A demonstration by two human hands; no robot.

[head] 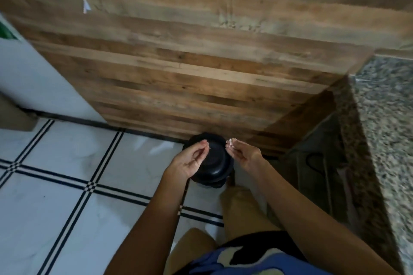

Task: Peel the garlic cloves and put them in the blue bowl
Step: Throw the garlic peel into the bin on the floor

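Observation:
I am looking down at the floor, where a round black bin (215, 164) stands against a wooden panel. My left hand (188, 162) hovers over the bin's left side and pinches a thin scrap of garlic skin (208, 146) between thumb and fingertips. Over the bin's right rim, my right hand (247, 154) pinches white flakes of garlic skin (230, 142). The hands are a short gap apart. No blue bowl and no garlic cloves are in view.
The wooden panel (190, 69) fills the upper view. A speckled granite counter edge (384, 118) runs down the right, with a dark recess and a bag (317, 163) below it. White floor tiles with dark lines (78, 174) spread left. A white appliance (33, 82) stands far left.

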